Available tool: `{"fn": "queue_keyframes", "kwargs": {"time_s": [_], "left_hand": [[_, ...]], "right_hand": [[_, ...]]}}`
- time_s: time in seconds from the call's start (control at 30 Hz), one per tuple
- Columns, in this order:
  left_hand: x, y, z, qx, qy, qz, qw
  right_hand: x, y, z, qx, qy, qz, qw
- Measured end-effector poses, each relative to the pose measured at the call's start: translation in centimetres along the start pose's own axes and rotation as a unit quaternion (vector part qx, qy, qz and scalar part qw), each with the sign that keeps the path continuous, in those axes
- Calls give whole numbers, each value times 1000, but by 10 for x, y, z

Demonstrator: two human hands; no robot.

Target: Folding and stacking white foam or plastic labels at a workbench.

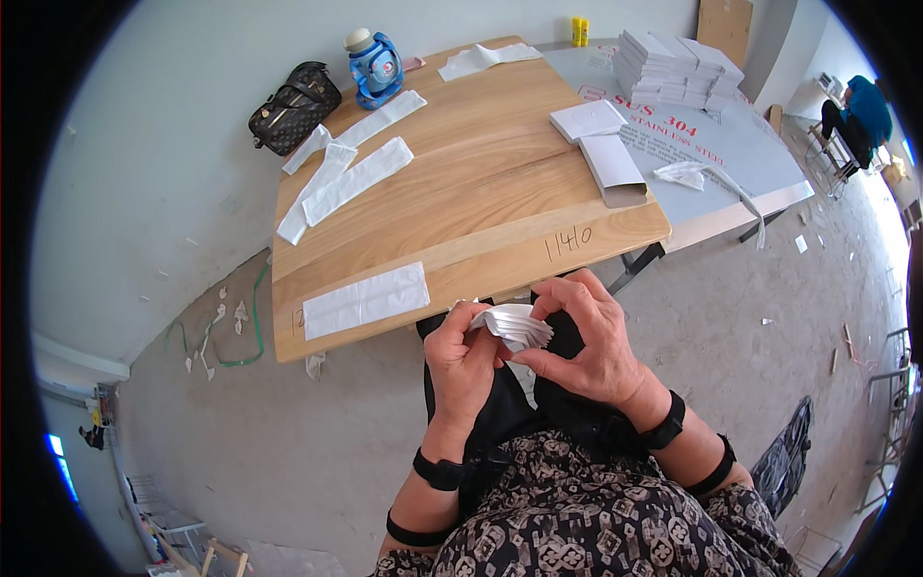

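Note:
Both of my hands hold a small stack of folded white paper pieces (514, 325) over my lap, just below the near edge of a wooden table (461, 192). My left hand (463, 361) grips the stack from the left and underneath. My right hand (588, 337) curls over its right side, with fingertips pinching the top sheets. A flat white paper sleeve (365, 299) lies on the table's near left corner, closest to my hands.
Several long white paper strips (346, 173) lie on the table's left side. A blue water bottle (375, 67) and a dark handbag (294, 107) are at the far left. A white box (612, 168) and stacked white boxes (673, 69) rest to the right. A person in blue (859, 115) sits far right.

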State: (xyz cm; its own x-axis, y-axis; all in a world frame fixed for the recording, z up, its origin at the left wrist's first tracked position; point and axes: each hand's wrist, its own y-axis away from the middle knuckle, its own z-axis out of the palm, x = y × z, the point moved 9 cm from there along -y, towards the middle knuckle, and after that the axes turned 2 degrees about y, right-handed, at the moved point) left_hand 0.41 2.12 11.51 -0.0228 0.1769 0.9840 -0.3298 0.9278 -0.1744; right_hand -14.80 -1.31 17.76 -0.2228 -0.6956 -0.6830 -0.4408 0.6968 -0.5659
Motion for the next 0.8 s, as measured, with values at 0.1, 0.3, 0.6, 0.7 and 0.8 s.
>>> {"fn": "queue_keyframes", "kwargs": {"time_s": [0.1,0.3,0.6,0.7,0.8], "left_hand": [[-3,-2,0,4,-9,3,1000],[-4,-6,9,-13,-36,-12,999],[-15,-24,11,-65,-182,22,981],[-20,-35,0,-64,-217,-12,974],[-18,-44,-10,-70,-251,-1,965]], "right_hand": [[3,-3,7,-26,55,-13,998],[12,-8,9,-13,57,-23,998],[55,-4,13,-12,-25,46,999],[73,-2,11,-7,-64,120,991],[77,-5,5,22,-80,97,992]]}}
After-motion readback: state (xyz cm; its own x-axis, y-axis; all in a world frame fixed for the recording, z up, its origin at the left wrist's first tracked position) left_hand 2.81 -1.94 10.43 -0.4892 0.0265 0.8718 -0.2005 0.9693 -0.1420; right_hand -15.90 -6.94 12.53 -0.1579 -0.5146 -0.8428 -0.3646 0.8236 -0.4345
